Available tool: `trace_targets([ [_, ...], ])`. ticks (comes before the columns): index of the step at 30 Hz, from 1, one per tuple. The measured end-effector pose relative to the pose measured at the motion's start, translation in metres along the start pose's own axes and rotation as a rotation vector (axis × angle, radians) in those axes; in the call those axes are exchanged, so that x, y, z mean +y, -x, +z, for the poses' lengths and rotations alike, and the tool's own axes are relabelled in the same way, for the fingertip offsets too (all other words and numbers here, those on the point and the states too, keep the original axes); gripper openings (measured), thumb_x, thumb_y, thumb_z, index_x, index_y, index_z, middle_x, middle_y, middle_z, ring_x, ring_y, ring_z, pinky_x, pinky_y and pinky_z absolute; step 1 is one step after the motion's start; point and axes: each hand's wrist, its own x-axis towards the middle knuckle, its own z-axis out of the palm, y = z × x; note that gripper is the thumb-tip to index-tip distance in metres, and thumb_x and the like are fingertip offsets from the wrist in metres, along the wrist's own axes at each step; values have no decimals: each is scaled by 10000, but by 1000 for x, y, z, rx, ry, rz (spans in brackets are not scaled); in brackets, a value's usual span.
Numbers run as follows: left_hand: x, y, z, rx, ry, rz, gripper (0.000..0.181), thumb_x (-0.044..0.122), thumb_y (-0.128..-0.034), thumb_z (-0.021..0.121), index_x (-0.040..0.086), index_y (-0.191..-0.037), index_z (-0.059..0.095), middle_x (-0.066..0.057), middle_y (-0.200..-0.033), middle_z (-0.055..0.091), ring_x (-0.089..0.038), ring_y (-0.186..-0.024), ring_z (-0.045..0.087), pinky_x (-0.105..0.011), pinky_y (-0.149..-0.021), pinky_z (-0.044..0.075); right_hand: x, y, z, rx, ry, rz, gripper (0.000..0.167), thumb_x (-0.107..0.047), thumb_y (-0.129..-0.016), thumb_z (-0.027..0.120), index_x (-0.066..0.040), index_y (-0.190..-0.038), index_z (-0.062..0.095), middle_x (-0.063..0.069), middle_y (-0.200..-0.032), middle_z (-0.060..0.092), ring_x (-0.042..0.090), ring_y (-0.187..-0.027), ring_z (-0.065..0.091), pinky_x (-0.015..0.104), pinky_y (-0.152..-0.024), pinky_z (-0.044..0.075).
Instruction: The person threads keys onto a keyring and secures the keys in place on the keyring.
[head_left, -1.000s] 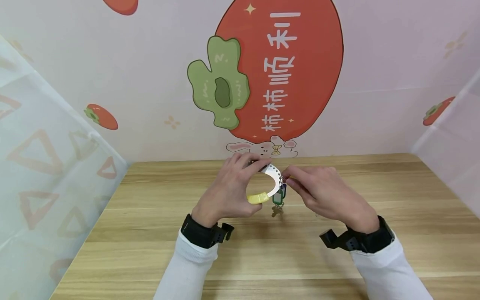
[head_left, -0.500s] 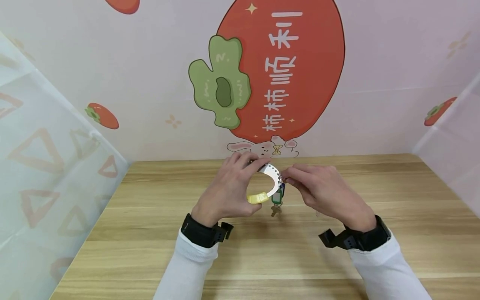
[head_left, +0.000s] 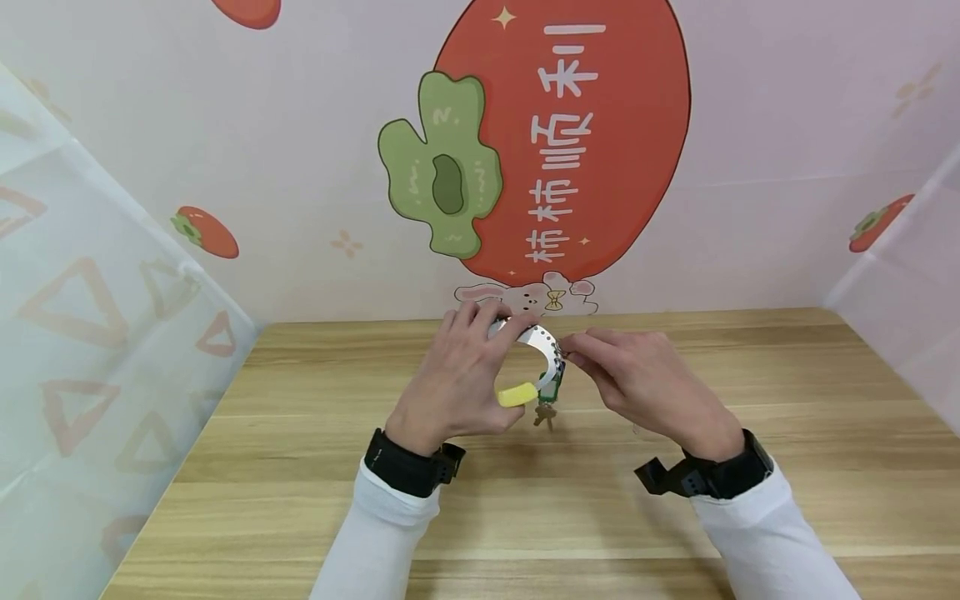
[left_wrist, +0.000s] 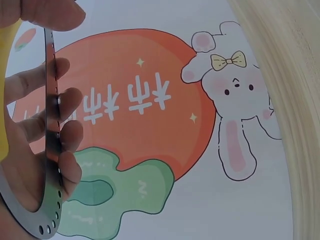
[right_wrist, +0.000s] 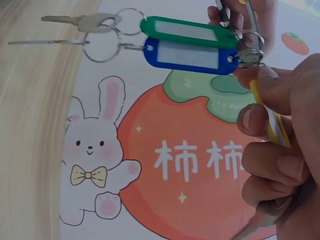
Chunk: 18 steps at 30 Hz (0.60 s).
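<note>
My left hand (head_left: 457,379) grips a curved metal key holder (head_left: 542,339) with a row of holes and a yellow handle (head_left: 517,395), raised above the table. From its right side hang a green key tag (right_wrist: 185,31) and a blue key tag (right_wrist: 187,59). Split rings join them to a key (right_wrist: 92,22) and a second key (right_wrist: 47,42) seen edge-on. My right hand (head_left: 648,383) pinches at the rings beside the metal curve. A yellow-edged tag (right_wrist: 272,120) lies among its fingers, with a blurred key (right_wrist: 265,217) below them. The fingertips' exact contact is partly hidden.
The wooden table (head_left: 480,517) spreads below both hands. Behind it rises a backdrop (head_left: 322,133) printed with a large persimmon and a rabbit. Light printed sheets (head_left: 97,333) stand at the sides. A black wrist camera (head_left: 701,475) sits on each wrist.
The right hand has shifted slightly left against the metal curve. The green tag and keys have swung a little left and up. The left hand keeps its grip, with the holder turned slightly.
</note>
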Motion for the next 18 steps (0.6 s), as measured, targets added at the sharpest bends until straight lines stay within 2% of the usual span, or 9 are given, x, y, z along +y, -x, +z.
trace_targets([
  [3,0,0,1,10,-18,-6,869,431,-576,833,208,-1373,567,-96,-1190,532,-304,-1229,439,-446,-920,442,0,0,2,-2,4,10,231,-86,-891,753,-159,-1100,682,-54,-813,678,66,-521,425,236,-482,378],
  [9,0,-1,1,10,-34,-14,831,426,-575,833,186,-1328,575,-95,-1167,533,-306,-1224,439,-447,-878,457,1,0,7,10,-2,17,241,-73,-891,756,-140,-1114,690,-23,-847,714,81,-542,490,247,-507,432],
  [18,-1,-1,3,1,-28,-30,802,436,-616,839,141,-1316,581,-88,-1185,539,-297,-1231,431,-456,-911,448,1,-2,10,40,6,23,205,-81,-897,752,-133,-1089,700,-22,-832,713,74,-530,473,236,-485,377],
])
